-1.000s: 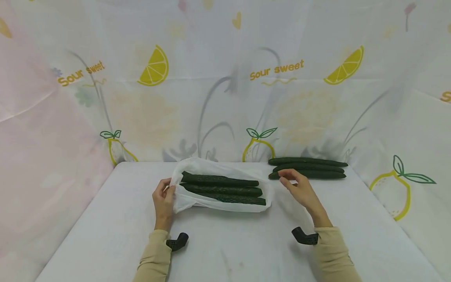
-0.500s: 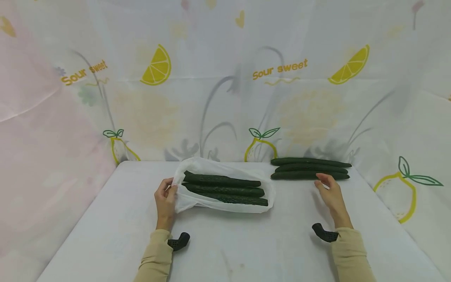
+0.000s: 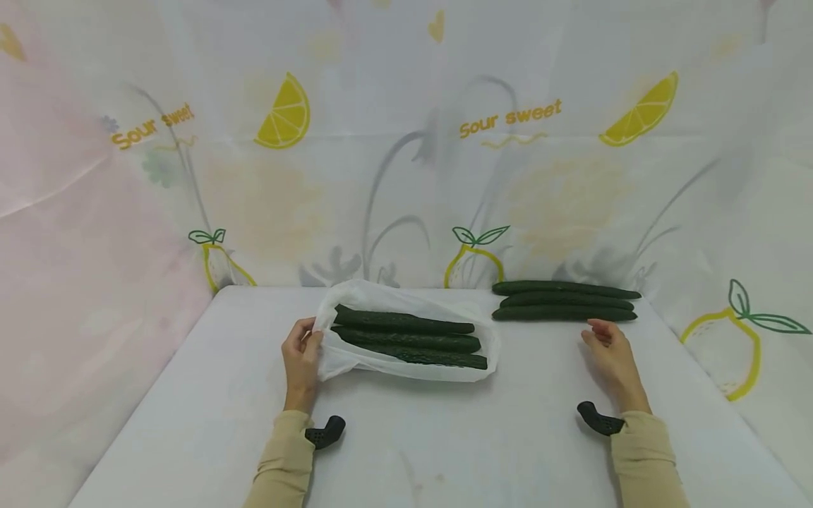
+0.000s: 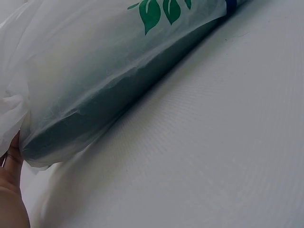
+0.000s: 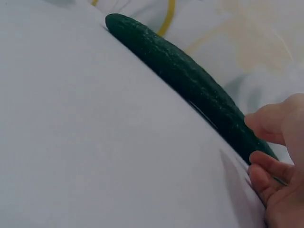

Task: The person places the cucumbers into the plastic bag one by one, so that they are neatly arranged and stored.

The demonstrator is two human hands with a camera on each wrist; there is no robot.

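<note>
A translucent white plastic bag point(image 3: 330, 360) lies on the table with its mouth opened upward, and three cucumbers point(image 3: 413, 342) rest side by side inside it. At its left end my left hand point(image 3: 300, 367) pinches the plastic between thumb and fingers; in the left wrist view the hand point(image 4: 12, 190) is mostly cut off, beside the bag's green leaf print point(image 4: 152, 16). Three more cucumbers point(image 3: 565, 312) lie in a row at the back right. Just in front of their right end hovers my right hand point(image 3: 616, 360), fingers loosely bent, holding nothing. Contact with the nearest cucumber point(image 5: 175, 66) cannot be told.
The white-covered table point(image 3: 444, 437) ends at the back against a hanging cloth point(image 3: 394, 176) printed with lemons. A black camera mount sits on each wrist, the left mount point(image 3: 326, 432) and the right mount point(image 3: 600, 420).
My right hand has moved right along the cucumber row and a little toward me. My left hand has kept its hold on the bag, and the cucumbers have stayed put.
</note>
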